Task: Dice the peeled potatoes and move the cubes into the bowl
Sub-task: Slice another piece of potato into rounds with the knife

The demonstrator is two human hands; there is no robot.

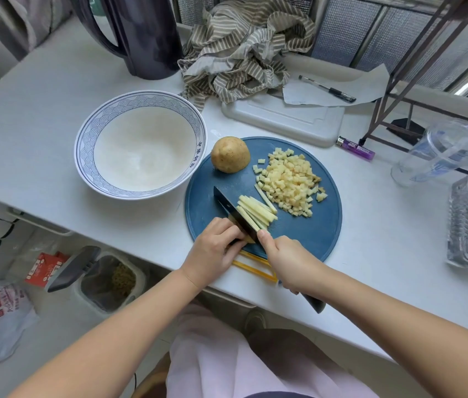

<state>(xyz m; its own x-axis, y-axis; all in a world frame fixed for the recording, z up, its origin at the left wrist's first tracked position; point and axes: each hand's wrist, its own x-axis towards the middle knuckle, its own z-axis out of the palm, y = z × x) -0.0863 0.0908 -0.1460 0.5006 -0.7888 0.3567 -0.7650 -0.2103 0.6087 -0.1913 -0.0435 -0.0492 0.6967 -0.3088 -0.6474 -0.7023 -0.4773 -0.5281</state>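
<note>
White laminate surface (40,145) runs along a window wall, with a dark plastic jug (140,35) and a crumpled striped cloth (244,50) at its far edge. On its left half stands a wide white ceramic bowl with a blue wave-patterned rim (89,130). Touching the bowl's right side is a round blue cutting board (307,234).

The left hand (212,251) rests on the near edge of the board. Its fingers are bent down over the near end of a bundle of pale potato sticks (255,209), holding it in place, knuckles against the blade. The right hand (287,259) grips a black kitchen knife (229,206), fingers wrapped round the handle and pinching the base of the blade. The blade lies across the sticks with its tip pointing toward the bowl.

A rounded half potato (230,154) sits cut-side down at the far left of the board, beside the bowl. A heap of small yellowish potato cubes (290,180) lies on the board's far right part, just beyond the sticks.
</note>
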